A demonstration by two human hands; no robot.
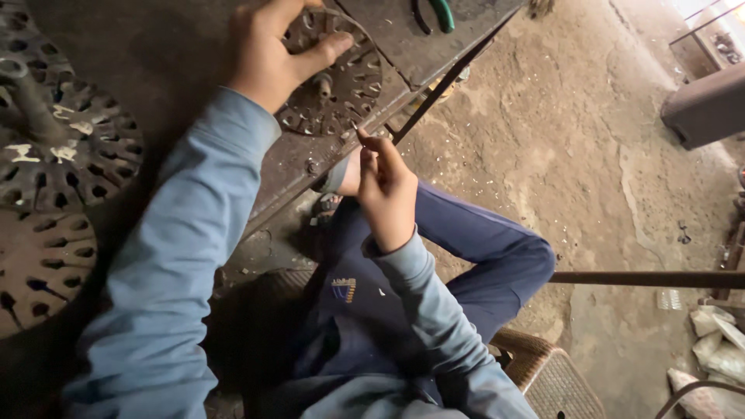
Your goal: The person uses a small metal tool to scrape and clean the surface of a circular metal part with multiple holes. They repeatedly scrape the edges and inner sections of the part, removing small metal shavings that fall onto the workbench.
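Note:
My left hand (272, 54) grips a round slotted metal disc (334, 77) that lies on a dark metal workbench (178, 46), fingers over its top edge and thumb across its face. My right hand (386, 186) is below the bench edge, its fingers pinched on a small thin metal piece (355, 128) pointed up at the disc's lower rim. Both arms wear light blue sleeves. I am seated, dark blue trousers below.
Larger slotted discs (70, 147) are stacked on the bench at left, another (39, 268) below them. Green-handled pliers (434, 15) lie at the bench's far end. A metal rod (644, 278) crosses at right. Dirt floor with a metal box (706, 109) beyond.

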